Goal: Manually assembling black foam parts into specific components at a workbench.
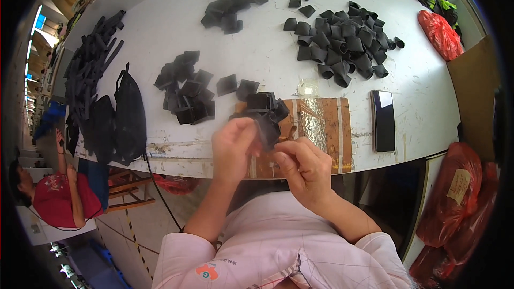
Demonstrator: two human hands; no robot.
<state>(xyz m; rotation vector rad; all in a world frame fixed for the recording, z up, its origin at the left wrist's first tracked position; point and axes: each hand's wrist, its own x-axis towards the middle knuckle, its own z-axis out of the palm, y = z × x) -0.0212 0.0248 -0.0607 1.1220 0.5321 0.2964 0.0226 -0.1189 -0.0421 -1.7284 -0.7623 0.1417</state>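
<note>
A wide white tabletop [267, 59], scuffed along its near edge, filled most of the view, and a taped wooden board [321, 128] lay on it at that edge. Directly over the near end of that board, the left hand [233, 147] and the right hand [302, 166] met around a small black folded fabric piece [266, 128]; the left hand's grip was pinched closed on its left side, while the right hand's fingers curled narrowly against its lower right corner, touching it. More black pieces of the same kind sat stacked just beyond the held one, on the far left corner of the board [262, 103]. To the left of the board lay a loose heap of flat black squares [184, 88], and further left a black drawstring bag [128, 118] rested beside a long pile of dark strips [88, 69]. Well beyond the board, a large mound of curled black loops [345, 40] spread out, with another smaller heap of black pieces [233, 8] further off to the left of it. Just right of the board lay a dark smartphone [383, 120], face up. A red plastic bag [440, 35] sat at the far right edge of the tabletop, well apart from the board. Another person in a red shirt [56, 198] sat low down, far left of the board.
</note>
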